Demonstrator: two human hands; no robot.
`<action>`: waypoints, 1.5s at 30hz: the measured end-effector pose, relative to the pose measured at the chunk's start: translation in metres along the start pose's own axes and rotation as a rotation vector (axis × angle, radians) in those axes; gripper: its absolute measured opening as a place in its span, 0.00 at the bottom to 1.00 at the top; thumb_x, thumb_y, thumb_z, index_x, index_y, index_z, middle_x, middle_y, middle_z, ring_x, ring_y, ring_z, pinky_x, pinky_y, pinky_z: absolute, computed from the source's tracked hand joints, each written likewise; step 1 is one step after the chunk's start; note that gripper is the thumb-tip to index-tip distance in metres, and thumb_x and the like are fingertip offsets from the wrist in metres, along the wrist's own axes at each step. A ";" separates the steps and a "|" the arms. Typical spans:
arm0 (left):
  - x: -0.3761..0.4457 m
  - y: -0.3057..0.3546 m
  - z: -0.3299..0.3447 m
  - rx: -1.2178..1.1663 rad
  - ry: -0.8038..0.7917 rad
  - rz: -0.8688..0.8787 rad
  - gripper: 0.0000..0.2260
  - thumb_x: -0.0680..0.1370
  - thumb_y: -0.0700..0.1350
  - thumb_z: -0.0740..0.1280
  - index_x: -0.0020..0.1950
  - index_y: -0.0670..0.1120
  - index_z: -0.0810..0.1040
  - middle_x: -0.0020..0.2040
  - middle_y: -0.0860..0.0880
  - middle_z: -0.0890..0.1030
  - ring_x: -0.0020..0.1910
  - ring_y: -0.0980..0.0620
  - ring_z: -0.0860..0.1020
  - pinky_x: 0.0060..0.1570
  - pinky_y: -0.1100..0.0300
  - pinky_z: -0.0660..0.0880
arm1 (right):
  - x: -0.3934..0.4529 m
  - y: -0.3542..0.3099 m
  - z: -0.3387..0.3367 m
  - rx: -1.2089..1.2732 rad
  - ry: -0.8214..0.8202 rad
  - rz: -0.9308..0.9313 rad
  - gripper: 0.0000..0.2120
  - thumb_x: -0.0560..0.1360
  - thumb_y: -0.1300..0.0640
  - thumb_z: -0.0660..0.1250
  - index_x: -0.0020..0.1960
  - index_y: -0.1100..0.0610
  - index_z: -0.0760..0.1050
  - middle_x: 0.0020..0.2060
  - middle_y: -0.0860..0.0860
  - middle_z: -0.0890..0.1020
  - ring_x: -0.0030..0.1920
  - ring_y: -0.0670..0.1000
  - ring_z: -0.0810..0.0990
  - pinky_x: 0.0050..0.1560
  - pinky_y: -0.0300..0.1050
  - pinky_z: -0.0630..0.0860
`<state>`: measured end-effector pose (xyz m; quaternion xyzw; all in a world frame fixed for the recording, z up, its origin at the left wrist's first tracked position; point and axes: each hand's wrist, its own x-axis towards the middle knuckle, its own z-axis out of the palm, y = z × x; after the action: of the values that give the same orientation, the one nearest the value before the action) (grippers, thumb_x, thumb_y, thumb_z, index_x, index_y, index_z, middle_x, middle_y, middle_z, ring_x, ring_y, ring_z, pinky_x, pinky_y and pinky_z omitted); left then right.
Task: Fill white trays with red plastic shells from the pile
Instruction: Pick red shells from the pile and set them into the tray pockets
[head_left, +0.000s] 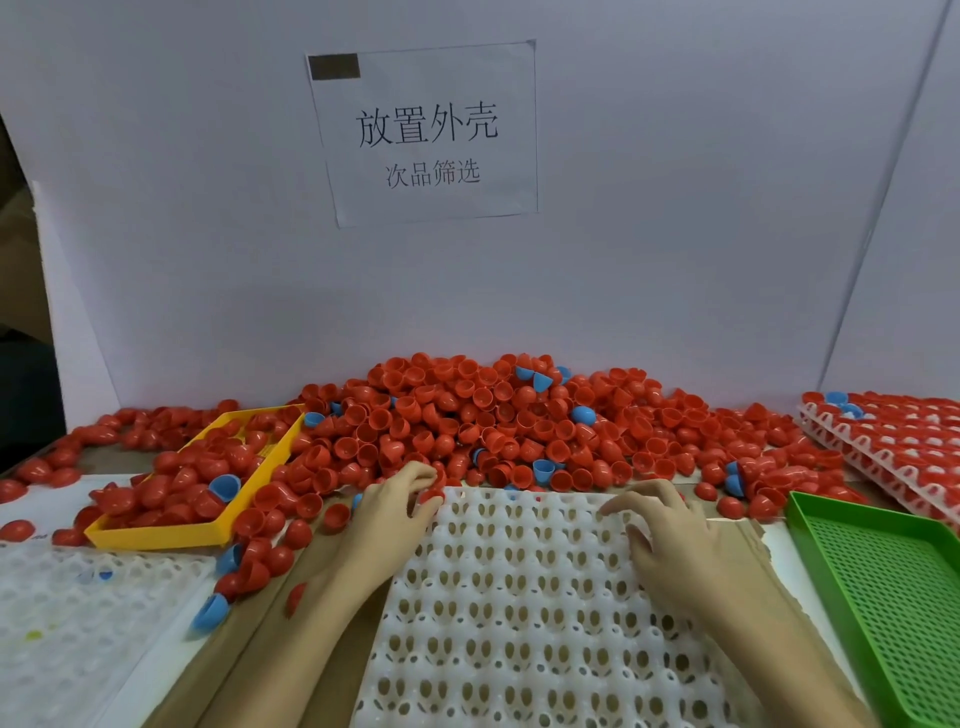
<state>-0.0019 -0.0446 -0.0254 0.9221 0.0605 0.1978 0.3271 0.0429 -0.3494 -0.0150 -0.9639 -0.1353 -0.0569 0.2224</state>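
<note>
Left hand (400, 499) pinches a red shell (431, 496) at the white tray (519, 597) top edge; right hand (670, 530) rests loose-fingered, holding nothing. Best seat each shell squarely, skipping blue ones (543, 470).

both forearms are bare, no sleeves showing; left grip (397, 499) and right grip (670, 535) ungloved, no rings.
</note>
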 end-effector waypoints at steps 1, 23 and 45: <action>0.000 0.002 0.000 0.022 -0.026 0.001 0.17 0.82 0.47 0.68 0.71 0.50 0.75 0.67 0.53 0.80 0.68 0.54 0.76 0.65 0.60 0.73 | 0.000 -0.002 0.001 0.003 0.010 0.007 0.18 0.82 0.59 0.61 0.60 0.36 0.77 0.67 0.40 0.69 0.70 0.54 0.66 0.70 0.57 0.65; -0.046 -0.012 -0.017 -0.022 0.156 0.018 0.12 0.86 0.49 0.57 0.53 0.52 0.80 0.39 0.56 0.82 0.37 0.59 0.80 0.41 0.52 0.78 | 0.005 -0.004 -0.023 0.130 0.092 -0.255 0.14 0.83 0.60 0.65 0.63 0.45 0.79 0.59 0.42 0.76 0.62 0.46 0.74 0.66 0.43 0.71; -0.042 -0.017 -0.014 -0.110 0.208 0.034 0.05 0.86 0.46 0.60 0.54 0.53 0.74 0.46 0.62 0.78 0.48 0.68 0.75 0.44 0.74 0.69 | 0.100 -0.101 0.038 -0.013 0.202 -0.432 0.12 0.79 0.68 0.67 0.57 0.56 0.84 0.50 0.51 0.81 0.49 0.50 0.80 0.49 0.41 0.79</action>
<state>-0.0454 -0.0329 -0.0399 0.8780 0.0678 0.3010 0.3659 0.1112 -0.2215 0.0100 -0.9034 -0.3149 -0.2002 0.2113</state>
